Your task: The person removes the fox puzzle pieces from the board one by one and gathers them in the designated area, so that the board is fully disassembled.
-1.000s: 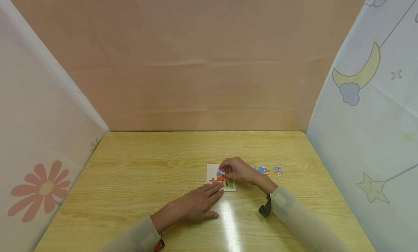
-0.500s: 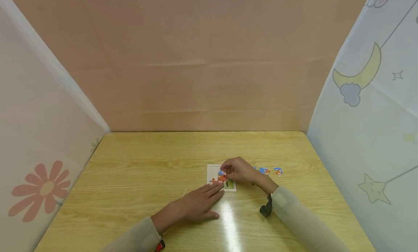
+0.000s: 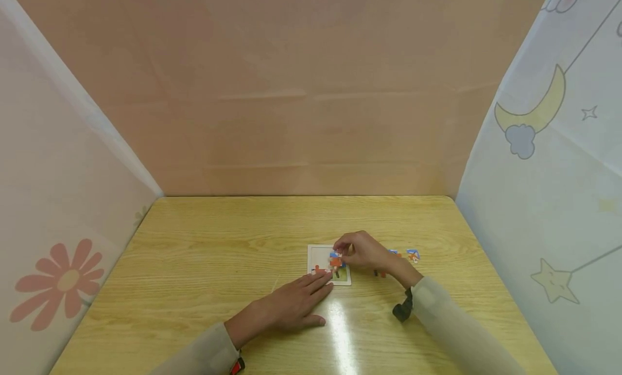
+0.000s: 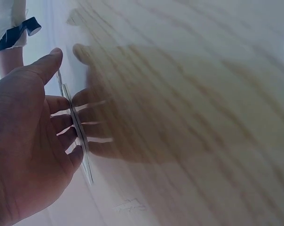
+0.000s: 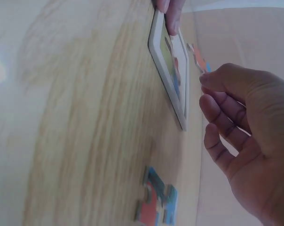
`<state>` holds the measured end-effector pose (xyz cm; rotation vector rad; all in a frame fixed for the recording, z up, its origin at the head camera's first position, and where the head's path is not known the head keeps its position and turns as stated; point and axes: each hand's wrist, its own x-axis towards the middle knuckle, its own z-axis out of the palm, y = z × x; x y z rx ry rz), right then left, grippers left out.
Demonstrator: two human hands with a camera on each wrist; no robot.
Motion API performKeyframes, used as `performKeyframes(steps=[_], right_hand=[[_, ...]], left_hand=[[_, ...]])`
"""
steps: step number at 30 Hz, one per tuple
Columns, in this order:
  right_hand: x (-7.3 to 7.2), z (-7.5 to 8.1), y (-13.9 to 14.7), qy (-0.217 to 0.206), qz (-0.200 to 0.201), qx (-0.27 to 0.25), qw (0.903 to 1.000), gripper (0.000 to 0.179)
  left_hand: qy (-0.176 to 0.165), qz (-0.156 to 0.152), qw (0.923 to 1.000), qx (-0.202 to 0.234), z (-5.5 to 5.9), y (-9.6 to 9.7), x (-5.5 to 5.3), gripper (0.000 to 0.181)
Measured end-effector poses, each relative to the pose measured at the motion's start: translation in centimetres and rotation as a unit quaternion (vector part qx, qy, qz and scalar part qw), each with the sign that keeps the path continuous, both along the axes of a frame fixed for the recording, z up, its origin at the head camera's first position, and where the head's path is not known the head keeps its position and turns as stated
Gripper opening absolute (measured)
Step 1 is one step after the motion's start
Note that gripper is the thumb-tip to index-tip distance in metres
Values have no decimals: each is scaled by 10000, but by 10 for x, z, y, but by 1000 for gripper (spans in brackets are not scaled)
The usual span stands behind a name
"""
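Observation:
My right hand [image 3: 362, 250] pinches a jigsaw piece [image 5: 199, 57], orange and blue, between thumb and fingertips. In the right wrist view the piece is raised over a shallow white-rimmed puzzle tray [image 5: 157, 33]. Some pieces lie inside the tray, among them an orange one [image 3: 320, 270] and a green section [image 5: 166, 51]. My left hand [image 3: 296, 302] lies palm down with straight fingers, their tips over the tray's near left corner. Seen from the left wrist, those fingers [image 4: 62, 121] reach the tray's thin edge. The left fingers hide part of the tray's lower left.
To the right of the tray, several loose jigsaw pieces lie on the wooden table [image 3: 218, 240], including a blue-and-orange piece [image 3: 413, 255]. My right forearm partly covers others. Fabric walls enclose the table at the back and both sides.
The right hand has shifted slightly to the right over the tray, carrying the pinched jigsaw piece. My left hand stays in the same spot.

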<state>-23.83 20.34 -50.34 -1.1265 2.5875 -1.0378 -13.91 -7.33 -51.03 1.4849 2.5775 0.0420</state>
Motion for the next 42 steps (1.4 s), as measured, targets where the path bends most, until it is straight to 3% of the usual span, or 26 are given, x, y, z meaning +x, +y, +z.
performKeyframes(steps=[19,35,42], right_hand=[[11,17,38,-180,-169,133,9996,18],[22,18,82,127,-210,248,9994,21],[24,17,101,-32,-329,340,9989,20]], left_hand=[[-54,10,10000,-12,1,0,1,78],[35,-16,10000,-4,4,1,3,77],[55,-21,10000,-16,5,1,3,76]])
